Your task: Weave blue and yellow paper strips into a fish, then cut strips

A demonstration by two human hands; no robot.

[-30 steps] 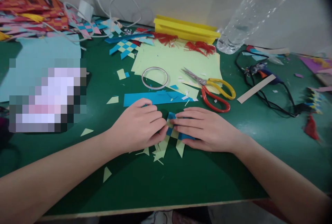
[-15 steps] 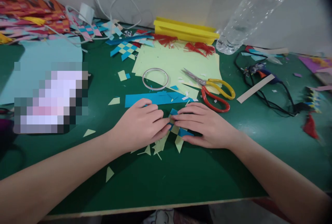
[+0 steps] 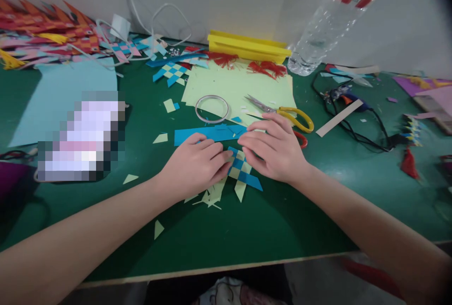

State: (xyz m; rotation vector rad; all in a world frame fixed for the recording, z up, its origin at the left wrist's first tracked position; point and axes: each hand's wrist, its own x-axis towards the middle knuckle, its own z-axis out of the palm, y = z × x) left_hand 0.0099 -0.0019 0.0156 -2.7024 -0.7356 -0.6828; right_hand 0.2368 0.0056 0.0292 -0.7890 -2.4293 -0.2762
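A small woven paper piece [image 3: 241,167], checkered in blue and pale green with pointed strip ends, lies flat on the green table. My left hand [image 3: 196,164] rests at its left edge, fingers curled, with the thumb and index finger pinching that side. My right hand [image 3: 275,147] is lifted just off the upper right of the weave, fingers bent, apart and holding nothing. It covers part of the scissors [image 3: 295,117], which have one yellow and one red handle. Behind my hands lies a blue paper strip [image 3: 197,134].
Pale green sheets [image 3: 240,79] carry a tape ring [image 3: 212,108] and red tassels [image 3: 266,68]. A clear bottle [image 3: 325,27] stands behind, right of a folded yellow strip [image 3: 247,47]. A blurred phone [image 3: 81,135] lies left, a black cord [image 3: 369,138] right. Paper scraps [image 3: 213,196] are scattered about.
My right hand has come up off the woven paper and moved slightly right, uncovering more of it and covering the scissors' handles. My left hand stays at the weave's edge. The view has shifted a little.
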